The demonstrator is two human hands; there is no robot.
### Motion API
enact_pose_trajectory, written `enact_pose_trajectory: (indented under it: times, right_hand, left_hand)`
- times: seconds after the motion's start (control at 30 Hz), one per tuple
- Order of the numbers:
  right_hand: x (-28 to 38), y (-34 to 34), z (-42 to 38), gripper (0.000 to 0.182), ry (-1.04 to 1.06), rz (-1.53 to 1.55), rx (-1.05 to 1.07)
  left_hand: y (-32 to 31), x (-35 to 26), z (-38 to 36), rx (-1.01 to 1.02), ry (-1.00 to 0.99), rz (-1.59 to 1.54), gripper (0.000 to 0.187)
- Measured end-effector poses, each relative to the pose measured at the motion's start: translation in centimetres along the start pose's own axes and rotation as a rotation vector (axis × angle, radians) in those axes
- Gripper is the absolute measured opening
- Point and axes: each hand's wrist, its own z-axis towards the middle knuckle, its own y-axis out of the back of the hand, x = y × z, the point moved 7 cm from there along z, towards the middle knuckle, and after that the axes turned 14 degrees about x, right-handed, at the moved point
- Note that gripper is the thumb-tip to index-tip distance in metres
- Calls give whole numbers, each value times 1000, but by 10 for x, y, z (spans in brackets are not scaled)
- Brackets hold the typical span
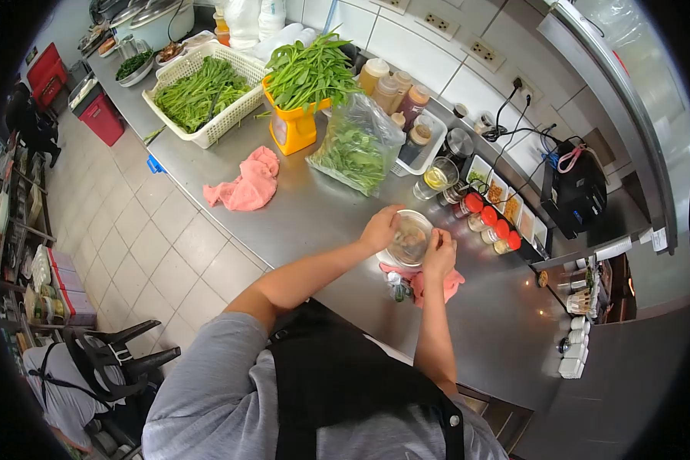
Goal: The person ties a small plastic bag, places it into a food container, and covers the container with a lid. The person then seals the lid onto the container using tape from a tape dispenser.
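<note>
Near the counter's front edge, a round, see-through container [411,239] with a pale rim sits between my two hands. My left hand [382,228] is closed on its left side, fingers along the rim. On the opposite side, my right hand [439,251] grips the rim with bent fingers. Something brownish shows through the container, too blurred to name. Below it lies a pink cloth [441,287], partly covered, with a small crumpled clear plastic piece [398,288] beside it.
Beyond my hands stand a bag of greens [353,157], a yellow scale [293,126] heaped with leaves, and a white basket [207,96]. Red-lidded jars [483,218] line the right. Another pink cloth [247,181] lies left. A person [73,383] is at lower left.
</note>
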Motion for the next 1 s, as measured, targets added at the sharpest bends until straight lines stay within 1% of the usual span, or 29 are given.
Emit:
enact_pose_trajectory:
  times: [0.03, 0.1, 0.13, 0.2, 0.33, 0.4, 0.43, 0.5, 0.53, 0.6, 0.73, 0.8, 0.87, 0.9, 0.97, 1.0]
  right_hand:
    - [-1, -1, 2, 22, -1, 0, 5]
    - [3, -5, 6, 22, 71, -87, 0]
    - [6, -6, 6, 22, 70, -87, 9]
    - [12, -7, 7, 22, 81, -157, 12]
    - [22, -11, 11, 23, 65, -156, 27]
    - [27, -13, 15, 23, 134, -160, 41]
    - [26, -14, 17, 23, 128, -157, 50]
    - [24, -19, 20, 24, 152, -149, 133]
    - [22, -18, 22, 24, 145, -145, 134]
    - [18, -26, 27, 24, 113, -118, 262]
    - [16, -30, 18, 25, 143, -92, 229]
    - [8, -31, 18, 26, 126, 27, 171]
    - [13, -30, 18, 28, 174, 21, 171]
    - [17, -31, 16, 28, 207, 39, 182]
    - [20, -31, 17, 28, 125, -17, 231]
    - [24, -35, 15, 28, 151, -12, 235]
  left_hand:
    - [-1, -5, -2, -1, 5, 0, 40]
    - [2, -23, -8, 3, 74, 136, 38]
    - [2, -24, -10, 2, 83, 136, 38]
    - [3, -29, -9, -11, 91, 183, 43]
    - [10, -33, -7, -21, 113, 206, 48]
    - [8, -36, -6, 54, 193, 259, 53]
    - [8, -37, -6, 59, 202, 261, 53]
    - [7, -35, -4, 98, 252, 305, 57]
    - [6, -34, -3, 105, 254, 310, 57]
    - [4, -32, -3, 113, 270, 331, 59]
    - [2, -28, -9, 103, 293, 411, 58]
    - [1, -27, -9, 43, 184, 511, 56]
    - [1, -30, -9, 103, 238, 530, 54]
    - [2, -25, -11, 68, 249, 545, 54]
    - [3, -30, -14, -60, 69, 595, 54]
    - [6, -29, -16, -85, 73, 601, 54]
